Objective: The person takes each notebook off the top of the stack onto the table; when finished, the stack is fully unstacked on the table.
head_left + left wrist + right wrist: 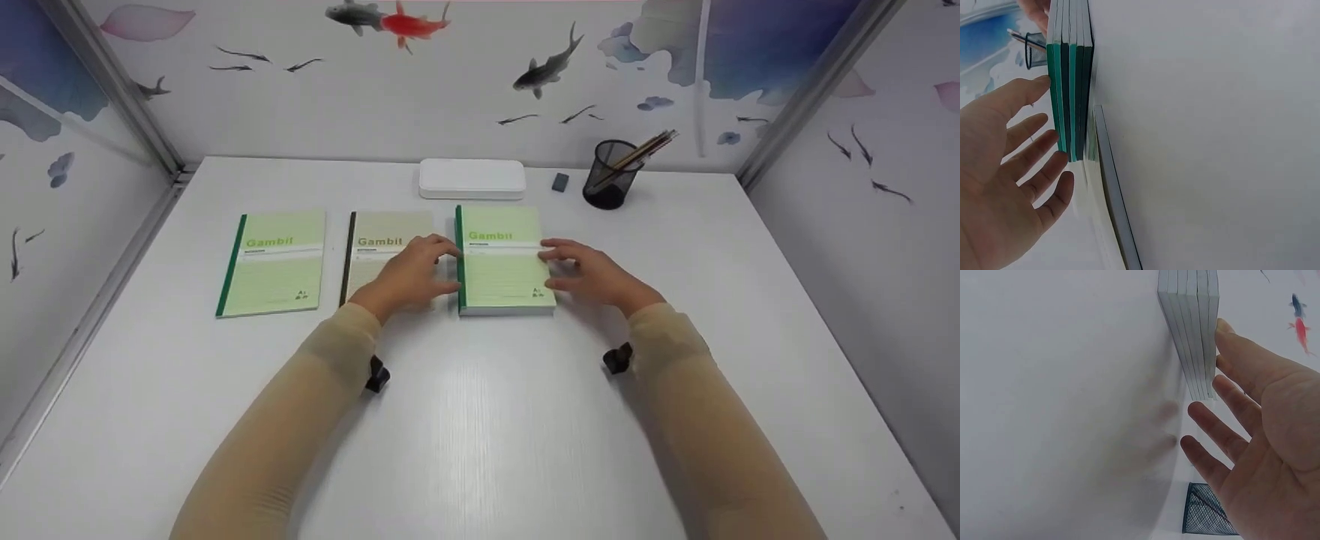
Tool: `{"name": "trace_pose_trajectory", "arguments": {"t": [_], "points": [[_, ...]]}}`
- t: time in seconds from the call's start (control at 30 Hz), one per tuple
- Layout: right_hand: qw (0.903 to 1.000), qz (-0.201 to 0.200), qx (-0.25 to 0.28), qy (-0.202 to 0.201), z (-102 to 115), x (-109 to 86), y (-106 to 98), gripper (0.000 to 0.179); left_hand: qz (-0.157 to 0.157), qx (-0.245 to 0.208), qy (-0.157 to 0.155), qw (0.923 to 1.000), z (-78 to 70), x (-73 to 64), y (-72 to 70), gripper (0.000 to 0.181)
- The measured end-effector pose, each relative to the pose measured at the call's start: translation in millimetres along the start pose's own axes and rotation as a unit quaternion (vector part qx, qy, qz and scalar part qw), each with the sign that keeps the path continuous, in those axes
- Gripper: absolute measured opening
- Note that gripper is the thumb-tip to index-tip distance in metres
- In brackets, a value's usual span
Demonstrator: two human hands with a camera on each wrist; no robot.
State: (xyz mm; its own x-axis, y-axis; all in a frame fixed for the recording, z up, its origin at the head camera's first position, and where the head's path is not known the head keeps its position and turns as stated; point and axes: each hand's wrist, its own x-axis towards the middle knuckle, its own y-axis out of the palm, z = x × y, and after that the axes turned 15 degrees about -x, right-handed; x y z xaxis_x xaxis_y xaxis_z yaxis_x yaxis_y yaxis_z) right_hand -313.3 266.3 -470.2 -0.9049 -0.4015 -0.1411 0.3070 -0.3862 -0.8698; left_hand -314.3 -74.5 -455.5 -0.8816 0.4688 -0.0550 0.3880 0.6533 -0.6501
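Observation:
A stack of several notebooks [501, 262] lies on the table, a pale green one with a green spine on top. In the left wrist view its spines [1067, 101] show green and dark, lined up closely. My left hand [411, 271] is at the spine side, fingers spread and lightly bent, thumb tip right at the top spine. On the opposite side, my right hand [592, 271] has its fingertips at the page edges [1193, 343], fingers likewise spread. Under my left wrist, a beige notebook [367, 259] with a dark spine is partly covered.
Farther left lies a single green notebook [274, 262]. Along the back are a white case [471, 180], a dark eraser-like block [560, 182] and a black mesh cup [609, 176] holding pencils. Printed wall panels [465, 97] enclose the white table [480, 435] at the back and sides.

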Motion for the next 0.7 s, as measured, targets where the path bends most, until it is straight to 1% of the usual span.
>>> {"name": "trace_pose_trajectory", "arguments": {"t": [0.13,0.27,0.33,0.4,0.43,0.5,0.6,0.67,0.7], "points": [[1.0000,-0.002,0.002,-0.005,0,0.9,-3,0.054,0.011,0.026,-0.006,0.9996,-1.7,1.3,-2.4,0.054],[0.9999,-0.005,-0.001,-0.014,0,1.7,-5,0.051,0.024,0.056,0.004,0.9981,-3.0,3.2,-4.2,0.059],[0.9999,-0.010,0.001,-0.013,1,2.8,-5,0.050,0.029,0.064,0.011,0.9975,-3.2,3.8,-4.7,0.061],[0.9997,-0.018,0.014,-0.007,3,5.1,-4,0.050,0.029,0.063,0.012,0.9975,-2.4,4.3,-4.8,0.061],[0.9994,-0.022,0.025,0.002,3,6.3,-3,0.050,0.028,0.061,0.010,0.9977,-1.9,4.5,-4.6,0.061],[0.9972,-0.030,0.058,0.036,6,8.5,-2,0.050,0.027,0.059,0.008,0.9979,-1.0,4.7,-3.8,0.060],[0.9906,-0.038,0.097,0.089,12,13.8,0,0.053,0.023,0.058,0.008,0.9980,0.3,3.8,-3.6,0.060],[0.9864,-0.043,0.107,0.117,14,17.0,1,0.055,0.022,0.059,0.010,0.9980,0.1,3.5,-3.1,0.060],[0.9857,-0.045,0.107,0.122,15,18.6,1,0.056,0.022,0.059,0.011,0.9980,-0.1,3.3,-3.0,0.060]]}}
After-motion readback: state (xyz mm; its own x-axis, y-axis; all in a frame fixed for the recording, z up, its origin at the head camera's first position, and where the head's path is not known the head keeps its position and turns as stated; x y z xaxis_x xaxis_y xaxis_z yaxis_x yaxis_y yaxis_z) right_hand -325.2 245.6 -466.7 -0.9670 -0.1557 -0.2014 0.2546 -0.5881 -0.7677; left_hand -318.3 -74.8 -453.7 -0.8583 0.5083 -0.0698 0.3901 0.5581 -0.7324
